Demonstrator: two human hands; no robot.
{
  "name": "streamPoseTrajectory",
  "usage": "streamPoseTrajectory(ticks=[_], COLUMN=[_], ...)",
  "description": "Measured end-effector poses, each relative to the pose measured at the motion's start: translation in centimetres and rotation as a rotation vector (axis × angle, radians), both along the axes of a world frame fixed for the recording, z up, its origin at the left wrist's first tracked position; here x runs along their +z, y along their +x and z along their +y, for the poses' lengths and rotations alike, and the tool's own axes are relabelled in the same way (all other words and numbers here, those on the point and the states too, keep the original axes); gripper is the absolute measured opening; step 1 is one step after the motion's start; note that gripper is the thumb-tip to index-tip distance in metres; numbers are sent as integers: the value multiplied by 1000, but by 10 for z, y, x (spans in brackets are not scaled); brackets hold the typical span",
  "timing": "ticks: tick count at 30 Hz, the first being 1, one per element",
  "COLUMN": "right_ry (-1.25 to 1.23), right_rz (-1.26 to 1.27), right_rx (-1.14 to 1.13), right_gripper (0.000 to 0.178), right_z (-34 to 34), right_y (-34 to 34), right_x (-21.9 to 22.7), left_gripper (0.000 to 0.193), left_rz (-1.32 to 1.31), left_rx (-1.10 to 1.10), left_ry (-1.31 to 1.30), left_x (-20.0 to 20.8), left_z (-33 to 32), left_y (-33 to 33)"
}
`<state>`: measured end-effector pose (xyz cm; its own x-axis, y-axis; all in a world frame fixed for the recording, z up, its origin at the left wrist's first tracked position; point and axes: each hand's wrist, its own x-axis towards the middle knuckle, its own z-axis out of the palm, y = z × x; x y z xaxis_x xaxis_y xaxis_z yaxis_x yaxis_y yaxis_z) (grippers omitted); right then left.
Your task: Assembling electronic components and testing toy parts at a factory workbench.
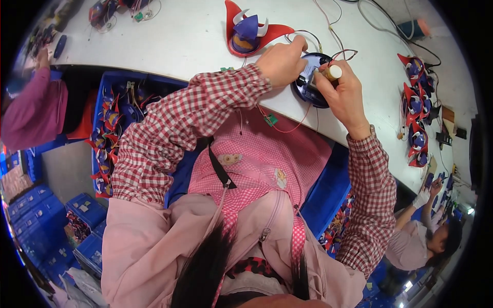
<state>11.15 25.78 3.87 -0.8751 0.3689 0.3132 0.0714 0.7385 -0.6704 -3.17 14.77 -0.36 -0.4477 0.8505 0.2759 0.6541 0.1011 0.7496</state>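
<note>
A round dark blue plastic housing [309, 87] lies near the front edge of the white table, with small parts inside it. My left hand [281, 63] is closed at its upper left rim, the fingers curled beside thin wires; what they pinch is hidden. Over the housing's right side, my right hand [345, 95] grips a short cylindrical thing with a cream round end [334, 72]; its lower part is covered by my fingers. Just beyond my left hand sits a red, horned toy figure [246, 36] with a purple head, its wires running toward the housing.
Similar toy figures [417, 110] stand in a row at the right. A blue bin [105, 84] of them is below the table's left edge. A small green circuit board [270, 120] hangs by wires over my apron. Co-workers are at the far left [33, 110] and lower right [416, 241].
</note>
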Motion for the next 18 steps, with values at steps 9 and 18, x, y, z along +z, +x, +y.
streamPoseTrajectory(ticks=[9, 18], right_ry=[43, 129], right_rz=[-30, 20], right_rx=[256, -97], right_gripper=[31, 52], right_z=[-105, -141], right_y=[103, 33], right_x=[-2, -97], left_gripper=[22, 42], left_rz=[-508, -72], left_rx=[266, 310], left_ry=[140, -100], left_x=[15, -83], left_z=[-179, -175], left_y=[43, 51])
